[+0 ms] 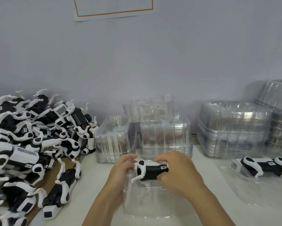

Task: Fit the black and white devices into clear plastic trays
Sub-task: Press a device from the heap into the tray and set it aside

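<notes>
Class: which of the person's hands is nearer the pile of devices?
Left. The left hand holds the near end of the device, on the pile's side; the right hand grips its far end.

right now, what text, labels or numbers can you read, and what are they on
No text is legible.
Sticker on the held device: too blurred.
Barcode label on a device in the pile: bars only, unreadable.
Sticker on the device in the right tray: too small.
Paper sign on the wall: only an orange border shows.

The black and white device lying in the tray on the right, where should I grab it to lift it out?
Probably take the device by its black middle body, coming from above. It lies on its side in the tray, with white legs at both ends.
</notes>
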Motion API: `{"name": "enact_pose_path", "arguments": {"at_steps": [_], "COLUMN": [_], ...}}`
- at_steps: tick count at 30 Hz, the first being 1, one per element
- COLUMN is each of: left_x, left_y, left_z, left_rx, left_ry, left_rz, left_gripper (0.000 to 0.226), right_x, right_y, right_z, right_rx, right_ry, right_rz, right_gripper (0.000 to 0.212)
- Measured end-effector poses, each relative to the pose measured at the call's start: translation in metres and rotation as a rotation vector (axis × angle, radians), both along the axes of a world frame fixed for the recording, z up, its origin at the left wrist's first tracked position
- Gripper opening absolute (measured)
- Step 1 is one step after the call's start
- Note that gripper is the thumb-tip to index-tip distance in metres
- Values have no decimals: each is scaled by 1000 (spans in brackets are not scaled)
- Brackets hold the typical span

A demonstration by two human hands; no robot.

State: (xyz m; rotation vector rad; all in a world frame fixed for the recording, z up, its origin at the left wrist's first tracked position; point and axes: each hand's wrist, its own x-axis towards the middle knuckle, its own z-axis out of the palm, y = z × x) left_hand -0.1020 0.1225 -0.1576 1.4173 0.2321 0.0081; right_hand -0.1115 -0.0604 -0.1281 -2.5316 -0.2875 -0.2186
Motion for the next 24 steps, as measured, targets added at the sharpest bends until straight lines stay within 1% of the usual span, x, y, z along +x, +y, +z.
{"name": "enact_pose_path", "arguments": {"at_steps": [7, 11, 24], "left_x": [-2, -1, 1], "left_y": [2, 3, 3], "left_z": [3, 7, 11], "left_rx": [-10, 50, 131], "left_ry": [11, 44, 79], "left_rz": [-62, -96, -108], "left_gripper": [28, 30, 34], "right_x": [1, 0, -2], "right_y": [0, 0, 0], "right_z": [-1, -2, 1], "right_rx": [-5, -15, -22], "right_ry": [-6, -3, 22], "right_rz": [-9, -16, -17], "right_gripper": [49, 50, 50]}}
